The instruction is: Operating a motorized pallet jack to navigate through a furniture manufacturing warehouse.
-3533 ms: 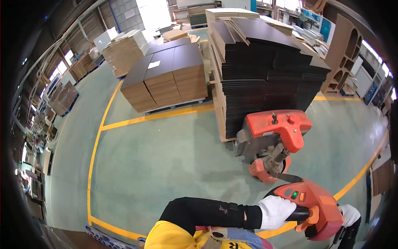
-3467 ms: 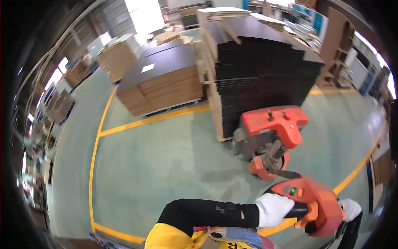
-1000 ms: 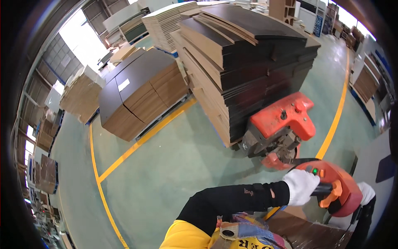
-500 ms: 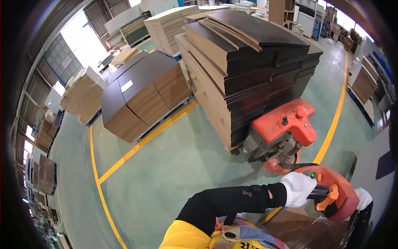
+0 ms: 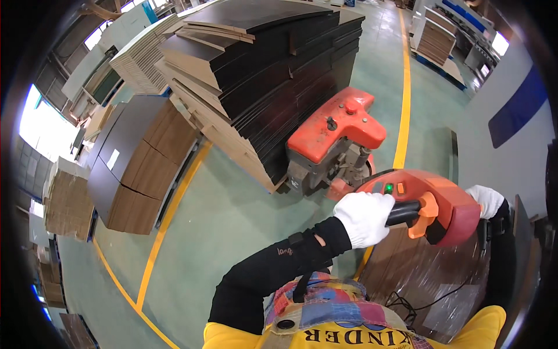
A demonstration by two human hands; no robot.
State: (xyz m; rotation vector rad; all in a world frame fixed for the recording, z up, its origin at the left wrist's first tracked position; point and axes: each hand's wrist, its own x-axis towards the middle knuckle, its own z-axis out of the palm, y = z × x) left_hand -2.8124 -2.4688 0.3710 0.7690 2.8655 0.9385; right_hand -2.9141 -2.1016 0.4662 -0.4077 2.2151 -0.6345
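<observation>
Pallet truck (image 5: pixel 334 131) close up against the tall stack (image 5: pixel 285 72)

My gloved left hand (image 5: pixel 364 220) is curled around the black grip (image 5: pixel 403 213) of the red handle (image 5: pixel 452 199), just beside the orange lever (image 5: pixel 427 210). My right hand (image 5: pixel 487 200) is at the handle's other side, its fingers mostly hidden, so I cannot tell how they close. The truck is in front of me on the green floor (image 5: pixel 244 215), by the stack's near face, left of a yellow line (image 5: pixel 406 87).

As I judge it, bringing truck and stack together is done, and a green light (image 5: pixel 389 188) shows on the handle. Left undone: the two are not parted, and the handle is not let go. The forks are hidden, so whether the load is raised I cannot tell.
</observation>
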